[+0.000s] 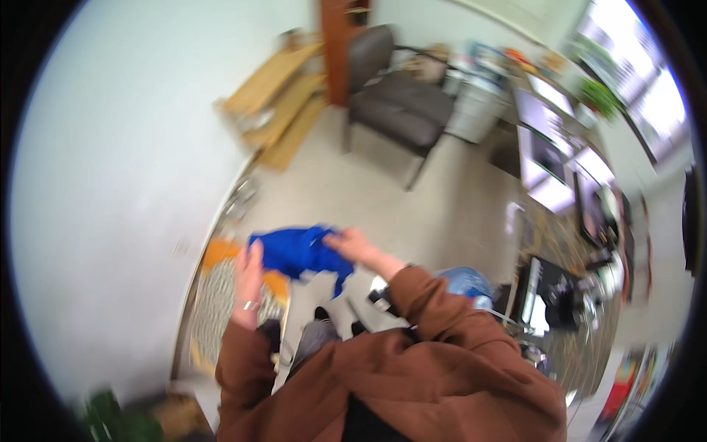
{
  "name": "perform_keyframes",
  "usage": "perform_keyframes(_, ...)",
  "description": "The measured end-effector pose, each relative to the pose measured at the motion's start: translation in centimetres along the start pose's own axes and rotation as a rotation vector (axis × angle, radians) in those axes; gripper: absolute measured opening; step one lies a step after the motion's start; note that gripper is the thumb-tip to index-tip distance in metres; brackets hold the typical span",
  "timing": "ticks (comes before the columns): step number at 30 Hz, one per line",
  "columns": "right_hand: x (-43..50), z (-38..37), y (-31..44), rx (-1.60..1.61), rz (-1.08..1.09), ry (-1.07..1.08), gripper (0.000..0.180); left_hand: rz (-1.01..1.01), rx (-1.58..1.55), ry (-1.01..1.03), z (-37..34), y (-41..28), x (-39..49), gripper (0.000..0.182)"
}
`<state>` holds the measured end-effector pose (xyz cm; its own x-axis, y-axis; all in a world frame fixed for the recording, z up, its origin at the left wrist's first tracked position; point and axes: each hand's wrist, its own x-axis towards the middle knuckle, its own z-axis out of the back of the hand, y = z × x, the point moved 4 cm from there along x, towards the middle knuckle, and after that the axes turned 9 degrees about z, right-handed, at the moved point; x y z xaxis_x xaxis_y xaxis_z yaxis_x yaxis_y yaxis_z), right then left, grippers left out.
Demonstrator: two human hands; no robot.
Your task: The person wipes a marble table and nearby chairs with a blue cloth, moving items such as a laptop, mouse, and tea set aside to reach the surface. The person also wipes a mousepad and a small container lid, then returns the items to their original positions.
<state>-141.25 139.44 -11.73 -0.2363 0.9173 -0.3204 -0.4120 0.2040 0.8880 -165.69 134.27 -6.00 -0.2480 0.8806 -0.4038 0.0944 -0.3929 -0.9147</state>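
A blue cloth item, perhaps a garment (293, 251), hangs between my two hands in front of my body. My right hand (353, 246) grips its upper right part, with the fingers closed on the fabric. At the other end, my left hand (249, 273) is upright against the cloth's left edge. Motion blur hides whether those fingers pinch it. A loose strip of the fabric dangles below on the right. The rest of the cloth is bunched, so its shape cannot be made out.
A dark padded chair (400, 108) stands ahead beside a wooden shelf unit (276, 99). To the right runs a marbled desk (580, 345) with monitors. A large blue water bottle (467, 284) is near my right elbow. A patterned mat or cushion (215, 309) lies along the left wall.
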Motion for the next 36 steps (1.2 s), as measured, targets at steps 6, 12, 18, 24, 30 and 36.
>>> perform_keyframes(6,-0.6,1.6,-0.9,0.090,0.085,0.063,0.093,-0.076,0.087,0.459,-7.2,-1.0,4.7,0.034)
perform_keyframes(12,1.3,5.2,1.6,0.280,0.206,-0.006,0.067,-0.272,0.198,0.722,-14.1,-5.0,9.9,0.032)
perform_keyframes(18,2.2,9.5,-2.0,0.251,0.205,-0.505,0.044,-0.225,0.391,0.914,-20.2,-5.8,15.2,0.031)
perform_keyframes(24,-1.2,15.1,-5.4,0.203,0.069,-1.003,0.048,-0.147,0.499,1.031,-28.9,-4.6,16.9,0.026)
perform_keyframes(30,-3.7,22.4,-3.5,0.272,0.079,-1.145,0.048,-0.192,0.704,1.405,-38.7,-4.5,17.1,0.062)
perform_keyframes(36,-3.4,29.9,-2.4,0.335,0.318,-1.180,0.045,-0.189,0.857,1.762,-47.8,-2.4,13.1,0.057)
